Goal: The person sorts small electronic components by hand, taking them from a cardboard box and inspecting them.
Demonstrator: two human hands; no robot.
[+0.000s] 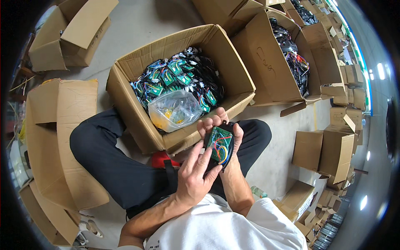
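My right hand point(236, 139) is turned palm up, its fingers and thumb wrapped round a black housing point(227, 163) with a green circuit board point(220, 143) in it. Red, yellow, blue and white wires curve over the board. My left hand point(194, 174) is palm down beside it, fingers stretched out and apart, the fingertips touching the board's left side and the thumb at its lower end. Just beyond my hands stands an open cardboard box point(137, 135) holding many similar green boards point(167, 77) with black cables and white connectors. A clear plastic bag point(177, 109) with small yellow pieces lies on them.
At the right rear, another cardboard box point(262, 62) holds black cables and coloured wires point(298, 68). Opened cartons point(75, 137) stand close on my left, and more boxes point(323, 152) line the right. A red object point(160, 159) sits between my legs.
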